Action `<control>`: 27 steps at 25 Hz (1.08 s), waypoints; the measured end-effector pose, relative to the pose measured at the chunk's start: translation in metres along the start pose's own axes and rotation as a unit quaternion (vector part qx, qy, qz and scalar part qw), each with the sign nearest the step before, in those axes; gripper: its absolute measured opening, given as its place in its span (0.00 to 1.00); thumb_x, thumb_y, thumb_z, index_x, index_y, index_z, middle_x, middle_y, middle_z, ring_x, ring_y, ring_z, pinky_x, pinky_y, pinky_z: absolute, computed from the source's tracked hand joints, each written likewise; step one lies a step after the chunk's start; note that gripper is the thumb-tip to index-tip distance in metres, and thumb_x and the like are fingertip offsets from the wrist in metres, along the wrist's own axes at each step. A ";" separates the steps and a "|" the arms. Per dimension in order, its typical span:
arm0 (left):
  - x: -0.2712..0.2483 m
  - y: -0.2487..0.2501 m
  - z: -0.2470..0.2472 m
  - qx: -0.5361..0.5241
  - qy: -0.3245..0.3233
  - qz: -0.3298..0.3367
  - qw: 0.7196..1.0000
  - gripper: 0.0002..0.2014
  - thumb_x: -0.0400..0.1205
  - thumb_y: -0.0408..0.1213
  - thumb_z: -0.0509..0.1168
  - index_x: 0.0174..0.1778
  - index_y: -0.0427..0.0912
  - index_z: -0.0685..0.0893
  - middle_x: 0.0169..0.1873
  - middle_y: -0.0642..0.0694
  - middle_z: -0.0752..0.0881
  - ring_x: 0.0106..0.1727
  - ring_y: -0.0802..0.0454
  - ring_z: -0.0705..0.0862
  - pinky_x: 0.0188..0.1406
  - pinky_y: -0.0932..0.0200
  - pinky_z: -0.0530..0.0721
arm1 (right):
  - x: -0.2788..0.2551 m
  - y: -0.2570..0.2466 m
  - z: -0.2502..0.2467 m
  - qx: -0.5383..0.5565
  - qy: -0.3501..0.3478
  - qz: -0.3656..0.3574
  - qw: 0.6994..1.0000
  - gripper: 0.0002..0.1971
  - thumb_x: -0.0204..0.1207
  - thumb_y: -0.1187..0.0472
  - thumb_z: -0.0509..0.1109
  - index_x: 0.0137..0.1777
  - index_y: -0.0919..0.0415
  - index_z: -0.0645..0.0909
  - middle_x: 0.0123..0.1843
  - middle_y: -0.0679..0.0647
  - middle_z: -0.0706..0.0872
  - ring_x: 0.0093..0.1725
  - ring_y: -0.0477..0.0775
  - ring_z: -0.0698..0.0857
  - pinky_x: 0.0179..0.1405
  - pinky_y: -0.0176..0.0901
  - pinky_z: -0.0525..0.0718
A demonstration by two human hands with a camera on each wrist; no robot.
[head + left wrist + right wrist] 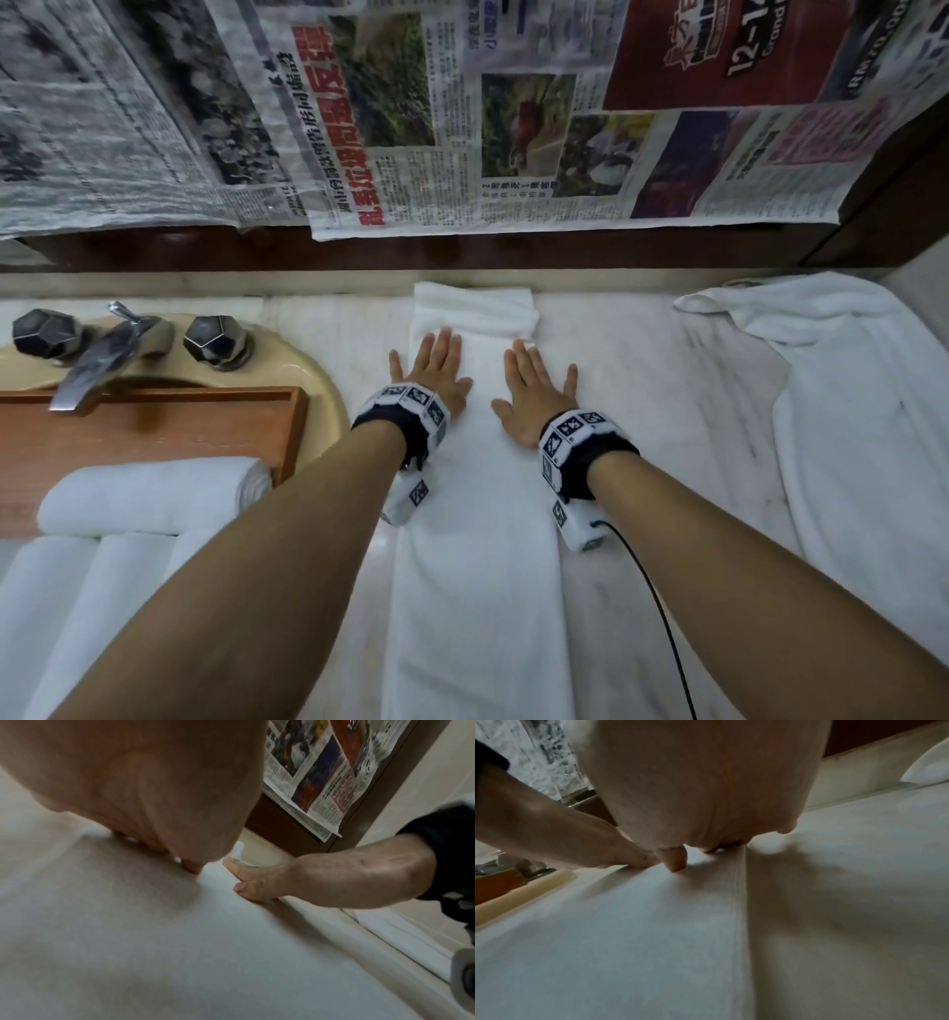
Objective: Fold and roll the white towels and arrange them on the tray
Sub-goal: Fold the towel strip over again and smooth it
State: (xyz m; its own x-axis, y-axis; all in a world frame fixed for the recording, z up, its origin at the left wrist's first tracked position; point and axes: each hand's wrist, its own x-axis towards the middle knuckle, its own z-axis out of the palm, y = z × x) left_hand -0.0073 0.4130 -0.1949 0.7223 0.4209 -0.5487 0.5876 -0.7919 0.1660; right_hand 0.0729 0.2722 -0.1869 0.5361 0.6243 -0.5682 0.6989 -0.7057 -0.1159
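A long, narrow folded white towel [477, 555] lies lengthwise on the marble counter, its far end folded over near the wall. My left hand [434, 367] lies flat with straight fingers on its left side. My right hand [531, 390] lies flat across its right edge, fingers spread. In the left wrist view my palm [144, 787] presses the towel [128, 933], with the right hand [282, 882] beside it. The right wrist view has my right thumb [675, 860] down on the towel [628, 933]. A wooden tray [215, 426] over the sink holds rolled towels [149, 493].
A loose unfolded white towel [847, 437] is spread at the right of the counter. The faucet [97, 365] and two dark knobs stand at the left above the beige sink [328, 395]. Newspaper [513, 128] covers the wall behind. A black cable [662, 622] trails from my right wrist.
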 end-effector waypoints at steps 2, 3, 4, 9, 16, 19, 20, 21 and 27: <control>-0.013 0.006 -0.009 -0.002 0.037 -0.012 0.999 0.30 0.90 0.44 0.44 0.85 0.47 0.37 0.84 0.51 0.34 0.85 0.50 0.36 0.80 0.33 0.35 | -0.010 -0.007 -0.001 0.000 0.005 0.010 1.000 0.36 0.87 0.46 0.46 0.84 0.60 0.30 0.84 0.51 0.25 0.83 0.50 0.28 0.77 0.74 0.32; -0.029 0.013 -0.008 -0.018 0.062 -0.018 0.998 0.30 0.90 0.43 0.44 0.85 0.46 0.38 0.84 0.49 0.35 0.85 0.49 0.37 0.81 0.34 0.36 | -0.022 -0.014 0.006 0.002 0.010 0.004 1.000 0.36 0.87 0.46 0.45 0.84 0.60 0.31 0.84 0.52 0.26 0.83 0.51 0.29 0.77 0.73 0.31; -0.052 0.019 0.004 -0.032 0.074 -0.010 0.997 0.29 0.90 0.43 0.43 0.85 0.46 0.39 0.84 0.49 0.35 0.85 0.49 0.37 0.81 0.35 0.36 | -0.038 -0.021 0.020 0.004 0.015 -0.015 1.000 0.35 0.87 0.45 0.44 0.84 0.60 0.30 0.84 0.53 0.26 0.83 0.51 0.29 0.77 0.73 0.30; -0.147 -0.014 0.103 -0.060 0.063 -0.006 0.996 0.29 0.90 0.50 0.38 0.83 0.52 0.30 0.82 0.49 0.27 0.83 0.49 0.29 0.83 0.40 0.36 | -0.102 0.008 0.087 0.027 0.032 -0.002 0.999 0.34 0.87 0.43 0.42 0.84 0.57 0.29 0.84 0.50 0.25 0.83 0.49 0.29 0.77 0.76 0.34; -0.213 0.010 0.155 -0.033 0.074 0.083 0.993 0.28 0.89 0.52 0.35 0.82 0.57 0.29 0.79 0.53 0.23 0.80 0.49 0.23 0.81 0.38 0.32 | -0.189 -0.010 0.145 0.021 0.035 -0.064 0.997 0.34 0.87 0.45 0.41 0.82 0.56 0.26 0.82 0.48 0.23 0.82 0.49 0.26 0.79 0.73 0.38; -0.230 -0.035 0.165 -0.102 0.089 -0.092 0.986 0.28 0.88 0.53 0.34 0.83 0.58 0.30 0.81 0.51 0.25 0.81 0.47 0.24 0.80 0.36 0.32 | -0.199 0.023 0.152 0.110 0.031 0.103 0.988 0.33 0.88 0.45 0.40 0.83 0.57 0.28 0.84 0.50 0.25 0.83 0.51 0.29 0.79 0.74 0.38; -0.236 -0.038 0.161 -0.127 0.083 -0.141 0.978 0.28 0.89 0.53 0.34 0.83 0.56 0.31 0.81 0.50 0.26 0.82 0.46 0.26 0.81 0.36 0.32 | -0.205 0.024 0.149 0.127 0.015 0.136 0.982 0.33 0.87 0.44 0.40 0.83 0.58 0.28 0.83 0.51 0.23 0.83 0.52 0.28 0.78 0.75 0.37; -0.243 -0.030 0.159 -0.141 0.086 -0.151 0.975 0.29 0.89 0.53 0.35 0.84 0.54 0.32 0.82 0.49 0.28 0.82 0.46 0.28 0.81 0.37 0.33 | -0.213 0.014 0.149 0.130 0.010 0.129 0.983 0.34 0.87 0.44 0.39 0.83 0.58 0.27 0.82 0.51 0.22 0.83 0.53 0.27 0.78 0.75 0.35; -0.275 -0.014 0.198 -0.069 0.095 -0.008 0.993 0.27 0.89 0.53 0.34 0.82 0.61 0.30 0.80 0.54 0.24 0.81 0.50 0.25 0.81 0.38 0.32 | -0.245 -0.014 0.195 0.048 0.055 -0.031 0.997 0.32 0.84 0.42 0.34 0.83 0.52 0.27 0.82 0.46 0.23 0.81 0.48 0.26 0.78 0.75 0.36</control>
State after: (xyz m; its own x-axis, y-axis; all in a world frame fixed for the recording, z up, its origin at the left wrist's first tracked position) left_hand -0.2863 0.2208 -0.2085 0.7608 0.5185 -0.3902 0.6341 -0.7219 0.2770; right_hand -0.1604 0.0641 -0.2050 0.5458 0.6964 -0.4660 0.6859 -0.6907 -0.2288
